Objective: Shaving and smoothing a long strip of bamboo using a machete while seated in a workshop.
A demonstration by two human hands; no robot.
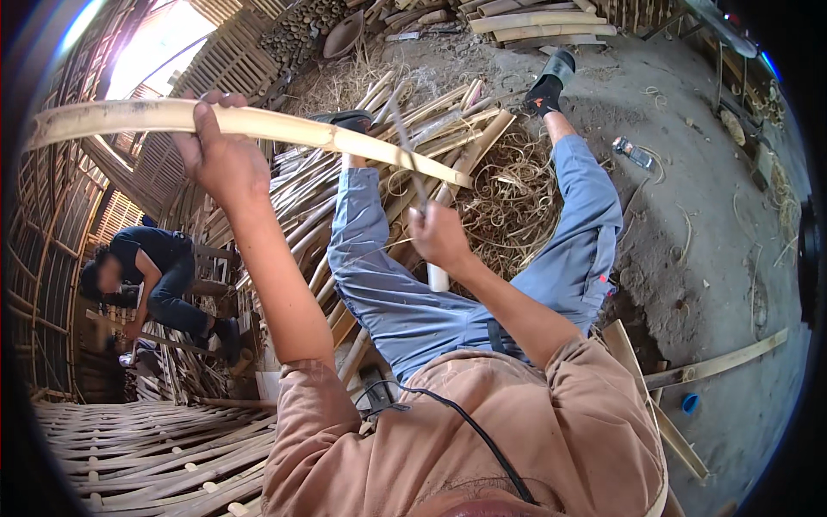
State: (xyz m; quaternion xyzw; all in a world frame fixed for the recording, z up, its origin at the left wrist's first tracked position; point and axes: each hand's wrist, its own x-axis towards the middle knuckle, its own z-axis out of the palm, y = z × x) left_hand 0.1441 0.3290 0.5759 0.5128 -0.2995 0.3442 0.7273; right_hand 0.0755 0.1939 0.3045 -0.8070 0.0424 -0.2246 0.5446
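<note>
My left hand (226, 164) is raised and closed around a long split bamboo strip (297, 131), which runs from the far left to a cut end over my lap. In my right hand (439, 237) is a knife (404, 136) with a narrow blade pointing up and away. Its blade crosses the strip near that end; whether it is cutting into the bamboo I cannot tell. A pale round end, seemingly the handle, pokes out below my right fist. Beneath both hands lies a heap of bamboo strips (297, 202), between and beside my legs.
Curly shavings (508, 202) cover the ground between my feet. A clear bottle (633, 153) lies to the right. Long slats (732, 360) and a blue cup (690, 403) are at the lower right. Another person (159, 276) bends over at the left, by a slatted bamboo platform (155, 448).
</note>
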